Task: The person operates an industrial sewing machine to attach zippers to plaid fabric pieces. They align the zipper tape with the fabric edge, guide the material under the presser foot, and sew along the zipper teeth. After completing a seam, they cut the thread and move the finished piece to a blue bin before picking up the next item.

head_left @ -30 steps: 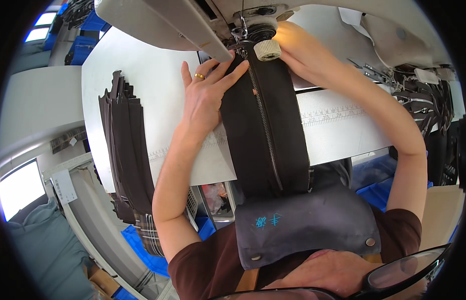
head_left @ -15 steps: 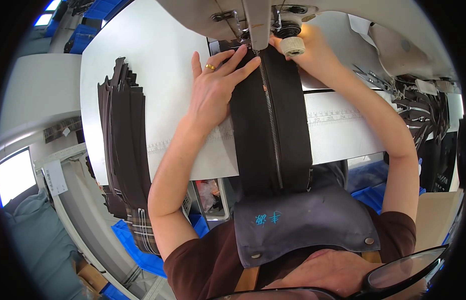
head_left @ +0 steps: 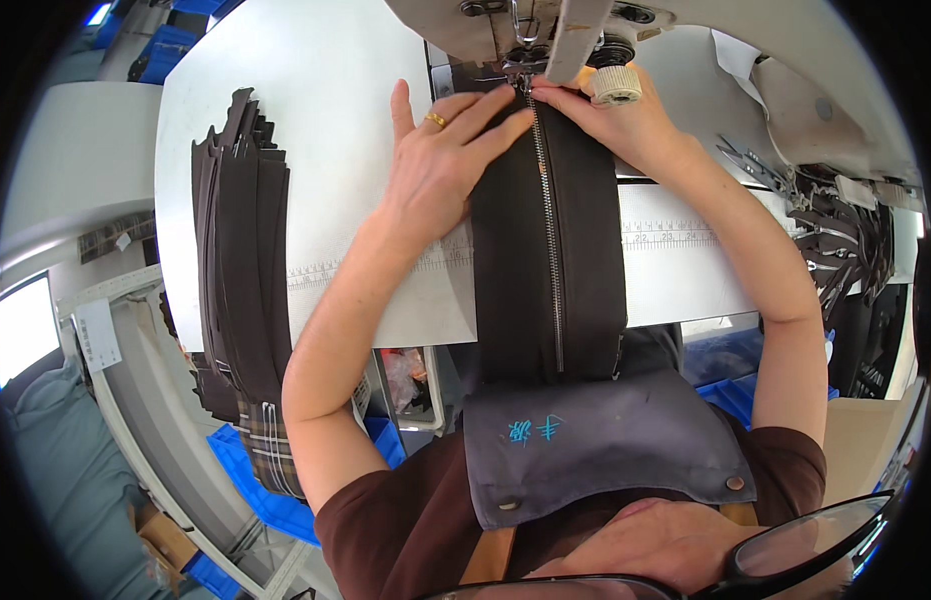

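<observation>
A dark brown fabric panel [head_left: 590, 260] with a metal zipper [head_left: 547, 215] down its length runs from under the sewing machine's presser foot [head_left: 523, 75] over the table edge toward my apron. My left hand [head_left: 440, 165], a gold ring on one finger, lies on the panel's left side with fingers stretched; its fingertips rest close to the foot, just left of the zipper. From the right, my right hand [head_left: 625, 120] reaches in and pinches at the zipper's far end beside the foot. The tiny part between those fingertips is mostly hidden.
A stack of dark fabric strips [head_left: 240, 250] hangs over the table's left edge. The machine head [head_left: 705, 20] with its pale knob [head_left: 615, 87] overhangs the hands. Scissors [head_left: 755, 165] and a bundle of zippers [head_left: 835, 240] lie at right; a printed ruler [head_left: 670, 234] crosses the table.
My right fingertips have come from behind the machine's upright bar to the zipper beside the foot. My left hand stays flat on the panel. The whole view has shifted slightly.
</observation>
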`<state>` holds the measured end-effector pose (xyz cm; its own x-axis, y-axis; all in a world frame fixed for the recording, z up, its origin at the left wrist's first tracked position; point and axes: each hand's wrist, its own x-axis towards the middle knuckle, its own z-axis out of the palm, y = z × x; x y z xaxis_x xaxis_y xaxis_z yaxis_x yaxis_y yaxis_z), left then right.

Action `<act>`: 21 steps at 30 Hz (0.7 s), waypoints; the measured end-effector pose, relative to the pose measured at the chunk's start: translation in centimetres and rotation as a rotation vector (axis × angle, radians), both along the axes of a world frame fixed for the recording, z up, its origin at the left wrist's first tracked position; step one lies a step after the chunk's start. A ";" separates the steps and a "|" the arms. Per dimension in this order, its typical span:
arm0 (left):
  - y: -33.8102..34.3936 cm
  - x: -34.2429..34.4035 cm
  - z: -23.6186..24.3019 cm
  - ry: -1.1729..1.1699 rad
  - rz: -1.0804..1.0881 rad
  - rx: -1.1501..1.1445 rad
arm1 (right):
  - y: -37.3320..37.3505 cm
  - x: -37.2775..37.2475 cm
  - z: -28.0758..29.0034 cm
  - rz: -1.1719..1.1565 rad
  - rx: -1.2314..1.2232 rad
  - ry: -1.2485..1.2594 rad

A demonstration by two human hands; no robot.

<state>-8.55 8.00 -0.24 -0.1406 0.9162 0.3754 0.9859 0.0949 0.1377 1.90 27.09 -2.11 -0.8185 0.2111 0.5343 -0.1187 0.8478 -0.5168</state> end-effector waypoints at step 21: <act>-0.6 0.3 -0.5 -0.189 -0.024 0.072 | 0.1 0.1 -0.6 -0.048 0.033 -0.035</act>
